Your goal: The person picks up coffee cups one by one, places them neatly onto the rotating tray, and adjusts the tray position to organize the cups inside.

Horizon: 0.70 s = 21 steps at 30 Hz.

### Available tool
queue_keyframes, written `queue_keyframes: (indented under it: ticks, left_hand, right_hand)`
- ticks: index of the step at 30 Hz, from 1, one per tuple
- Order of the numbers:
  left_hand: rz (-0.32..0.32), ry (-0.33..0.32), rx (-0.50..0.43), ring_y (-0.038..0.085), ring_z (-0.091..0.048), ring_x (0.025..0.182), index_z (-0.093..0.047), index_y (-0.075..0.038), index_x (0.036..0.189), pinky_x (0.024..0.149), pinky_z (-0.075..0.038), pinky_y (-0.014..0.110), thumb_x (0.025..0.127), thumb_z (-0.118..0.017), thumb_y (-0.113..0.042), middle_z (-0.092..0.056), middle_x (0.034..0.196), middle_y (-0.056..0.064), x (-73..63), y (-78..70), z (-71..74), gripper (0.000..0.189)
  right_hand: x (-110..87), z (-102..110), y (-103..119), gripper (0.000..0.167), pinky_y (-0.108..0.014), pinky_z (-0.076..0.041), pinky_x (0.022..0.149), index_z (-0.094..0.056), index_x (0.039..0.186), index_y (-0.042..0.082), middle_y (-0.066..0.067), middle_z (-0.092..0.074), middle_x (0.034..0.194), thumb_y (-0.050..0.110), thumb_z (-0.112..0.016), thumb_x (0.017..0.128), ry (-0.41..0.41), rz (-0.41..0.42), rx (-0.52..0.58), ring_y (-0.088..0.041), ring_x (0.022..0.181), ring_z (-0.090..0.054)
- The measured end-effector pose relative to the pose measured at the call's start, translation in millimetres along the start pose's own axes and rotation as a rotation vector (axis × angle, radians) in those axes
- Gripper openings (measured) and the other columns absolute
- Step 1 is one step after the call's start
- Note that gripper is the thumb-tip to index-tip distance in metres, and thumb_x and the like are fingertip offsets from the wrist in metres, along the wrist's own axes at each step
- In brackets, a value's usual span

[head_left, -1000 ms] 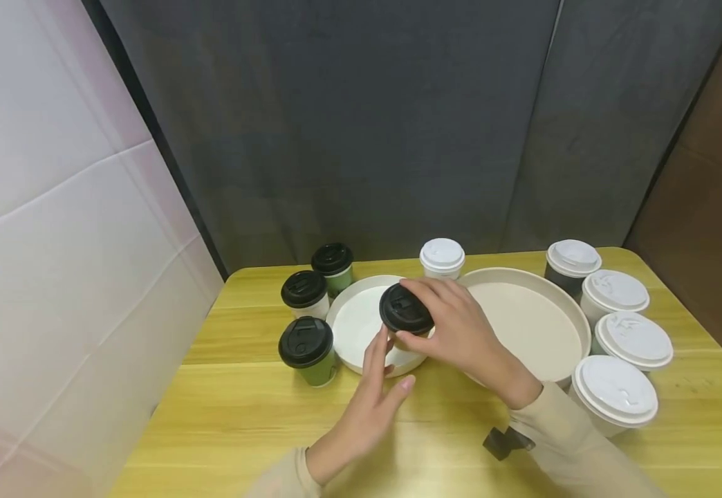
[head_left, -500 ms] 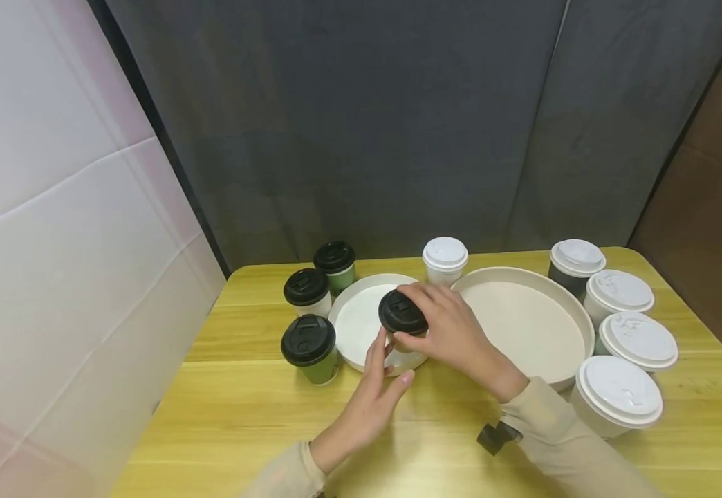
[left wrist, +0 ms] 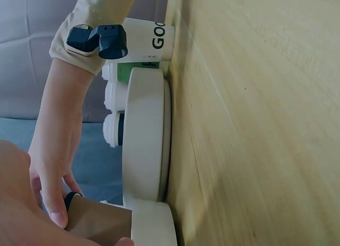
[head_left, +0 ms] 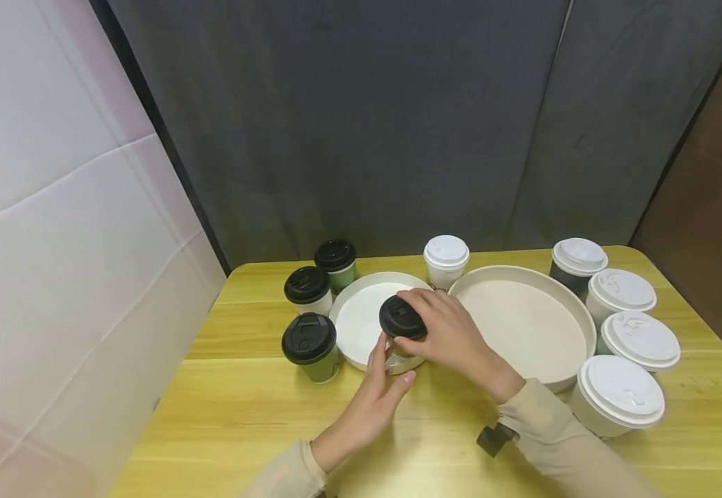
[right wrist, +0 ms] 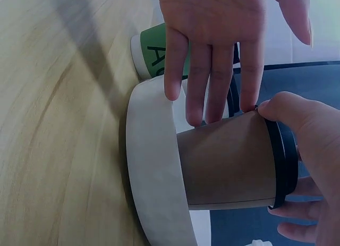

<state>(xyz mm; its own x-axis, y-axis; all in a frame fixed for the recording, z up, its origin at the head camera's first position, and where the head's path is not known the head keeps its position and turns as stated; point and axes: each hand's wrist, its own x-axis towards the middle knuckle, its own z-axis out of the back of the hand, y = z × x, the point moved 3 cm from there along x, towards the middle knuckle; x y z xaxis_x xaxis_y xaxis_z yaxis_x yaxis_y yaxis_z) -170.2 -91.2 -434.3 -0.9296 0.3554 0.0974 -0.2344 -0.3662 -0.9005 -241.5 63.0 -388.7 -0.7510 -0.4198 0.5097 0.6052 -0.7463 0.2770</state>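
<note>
My right hand (head_left: 451,339) grips a brown paper coffee cup (right wrist: 231,166) by its black lid (head_left: 402,318), thumb on one side and fingers on the other. The cup is upright over the front right part of a round white tray (head_left: 355,321); in the right wrist view its base is hidden behind the tray wall. My left hand (head_left: 366,411) has its fingers straight, fingertips right at the cup's side and the thumb apart. In the left wrist view the brown cup (left wrist: 101,219) shows below the right hand's fingers.
Left of the white tray stand black-lidded cups, the nearest a green cup (head_left: 317,360). A larger cream tray (head_left: 516,321) lies to the right, with several white-lidded cups beyond it, the nearest a white cup (head_left: 616,394). Another white-lidded cup (head_left: 447,263) stands behind, between the trays.
My right hand has lowered the brown cup slightly toward the white tray. The left hand stays beside it with straight fingers. The head view has shifted a little.
</note>
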Motion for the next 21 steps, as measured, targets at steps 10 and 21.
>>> queue_keyframes:
  ticks: [10, 21]
  left_hand:
    - [0.047, 0.002, 0.035, 0.038, -0.022, 0.152, 0.005, -0.005, 0.159, 0.120, -0.030, 0.053, 0.104, -0.044, -0.041, -0.004, 0.166, 0.020, -1.1, 3.0, 0.1, 0.082]
    - [0.069, -0.006, 0.061, 0.039, -0.022, 0.151, 0.004, -0.007, 0.159, 0.120, -0.029, 0.056, 0.104, -0.043, -0.044, -0.007, 0.165, 0.022, -2.0, 5.3, 0.8, 0.081]
  right_hand:
    - [0.1, -3.9, 0.1, 0.071, -0.046, -0.048, 0.101, -0.055, 0.136, 0.019, -0.007, -0.065, 0.131, 0.047, -0.080, 0.077, 0.036, -0.015, 0.006, -0.027, 0.115, -0.061]
    - [0.3, -6.1, 0.7, 0.070, -0.050, -0.047, 0.104, -0.055, 0.136, 0.019, -0.007, -0.065, 0.131, 0.046, -0.080, 0.077, 0.047, -0.019, 0.010, -0.028, 0.116, -0.060]
